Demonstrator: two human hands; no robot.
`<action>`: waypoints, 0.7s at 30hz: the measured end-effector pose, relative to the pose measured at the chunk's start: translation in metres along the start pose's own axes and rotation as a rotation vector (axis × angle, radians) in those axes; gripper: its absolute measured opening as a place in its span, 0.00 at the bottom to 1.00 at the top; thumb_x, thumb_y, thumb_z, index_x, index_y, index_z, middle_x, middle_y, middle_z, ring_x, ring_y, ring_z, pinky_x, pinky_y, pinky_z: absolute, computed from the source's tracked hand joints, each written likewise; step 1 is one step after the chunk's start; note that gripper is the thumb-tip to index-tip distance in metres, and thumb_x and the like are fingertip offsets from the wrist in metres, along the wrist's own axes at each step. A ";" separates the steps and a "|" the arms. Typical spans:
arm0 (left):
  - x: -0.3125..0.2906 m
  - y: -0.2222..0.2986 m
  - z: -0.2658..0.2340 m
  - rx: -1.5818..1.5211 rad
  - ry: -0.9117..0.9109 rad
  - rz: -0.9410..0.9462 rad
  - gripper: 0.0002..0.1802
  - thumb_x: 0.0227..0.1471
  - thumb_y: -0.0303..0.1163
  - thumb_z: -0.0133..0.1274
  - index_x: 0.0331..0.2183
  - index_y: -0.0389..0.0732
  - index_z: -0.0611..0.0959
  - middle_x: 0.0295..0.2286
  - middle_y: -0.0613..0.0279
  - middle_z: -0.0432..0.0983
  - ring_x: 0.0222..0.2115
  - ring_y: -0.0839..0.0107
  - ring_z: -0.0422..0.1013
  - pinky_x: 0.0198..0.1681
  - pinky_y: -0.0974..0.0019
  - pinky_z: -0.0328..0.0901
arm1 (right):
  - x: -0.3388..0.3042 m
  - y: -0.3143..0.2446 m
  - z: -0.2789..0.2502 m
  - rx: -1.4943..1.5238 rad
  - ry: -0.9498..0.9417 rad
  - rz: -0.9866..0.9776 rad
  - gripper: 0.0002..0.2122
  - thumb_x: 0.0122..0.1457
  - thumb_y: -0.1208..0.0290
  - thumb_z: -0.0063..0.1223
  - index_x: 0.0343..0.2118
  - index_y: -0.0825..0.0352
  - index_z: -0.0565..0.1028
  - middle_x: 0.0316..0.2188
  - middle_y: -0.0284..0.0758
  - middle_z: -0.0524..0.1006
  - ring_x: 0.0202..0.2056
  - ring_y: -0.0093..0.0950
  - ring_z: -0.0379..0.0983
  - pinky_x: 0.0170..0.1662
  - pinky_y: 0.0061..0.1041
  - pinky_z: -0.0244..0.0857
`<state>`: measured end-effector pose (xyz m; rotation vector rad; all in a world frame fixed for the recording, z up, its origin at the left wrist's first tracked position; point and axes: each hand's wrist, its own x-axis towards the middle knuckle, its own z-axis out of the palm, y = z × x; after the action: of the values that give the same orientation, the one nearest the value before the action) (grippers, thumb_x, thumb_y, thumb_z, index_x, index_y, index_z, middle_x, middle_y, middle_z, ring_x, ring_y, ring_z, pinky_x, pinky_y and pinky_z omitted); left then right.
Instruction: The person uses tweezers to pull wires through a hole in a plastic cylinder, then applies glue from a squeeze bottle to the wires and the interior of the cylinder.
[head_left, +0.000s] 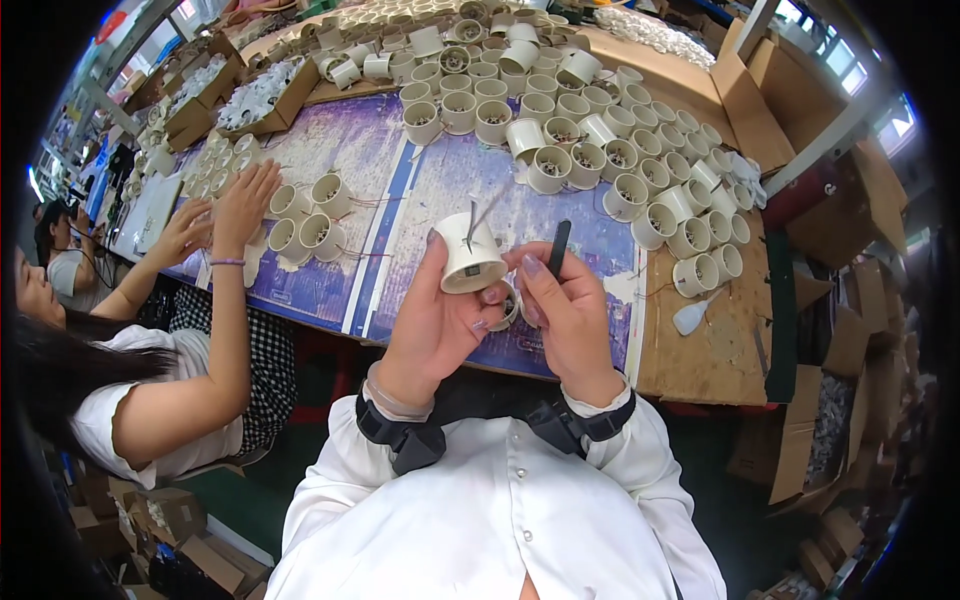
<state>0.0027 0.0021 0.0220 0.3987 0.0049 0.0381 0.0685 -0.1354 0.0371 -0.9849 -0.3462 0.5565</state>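
My left hand (437,325) grips a cream-white plastic cup (468,262) between thumb and fingers, tilted over the table. Thin wires stick out from its side, and a small dark part shows at its lower end. Close by on the right, my right hand (572,315) is closed around a slim black tool (561,246) whose flat end points up between the fingers. Its other end is hidden, so I cannot tell its kind. The right fingertips are beside the cup's lower rim. Another white cup (508,306) is partly hidden behind my fingers.
Many similar cups (550,168) with metal parts inside crowd the back and right of the table. Several more (322,232) stand at left, near a co-worker's hands (245,205). A white scoop-like piece (690,318) lies on the cardboard at right. Boxes of parts (262,98) stand back left.
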 end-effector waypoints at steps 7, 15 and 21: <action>-0.001 0.000 -0.008 -0.094 0.094 -0.055 0.22 0.63 0.49 0.38 0.49 0.43 0.69 0.36 0.60 0.72 0.33 0.72 0.68 0.28 0.72 0.65 | 0.003 0.015 -0.010 -0.262 0.035 -0.101 0.06 0.61 0.74 0.52 0.39 0.69 0.73 0.31 0.27 0.75 0.27 0.12 0.65 0.30 0.13 0.58; -0.003 -0.003 -0.006 -0.025 0.105 0.009 0.22 0.63 0.44 0.41 0.52 0.39 0.68 0.39 0.59 0.72 0.34 0.73 0.68 0.33 0.71 0.65 | -0.004 0.015 -0.010 -0.362 -0.006 -0.195 0.06 0.60 0.77 0.52 0.39 0.69 0.73 0.35 0.27 0.75 0.36 0.15 0.69 0.39 0.14 0.62; -0.005 -0.007 -0.010 0.124 0.081 0.073 0.24 0.61 0.41 0.45 0.53 0.36 0.66 0.43 0.58 0.72 0.37 0.73 0.68 0.38 0.70 0.64 | -0.006 0.012 -0.006 -0.463 0.029 -0.390 0.06 0.60 0.77 0.53 0.39 0.71 0.73 0.36 0.29 0.76 0.36 0.16 0.69 0.39 0.16 0.63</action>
<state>-0.0020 -0.0003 0.0104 0.5214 0.0725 0.1265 0.0632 -0.1378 0.0241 -1.3267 -0.6431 0.1035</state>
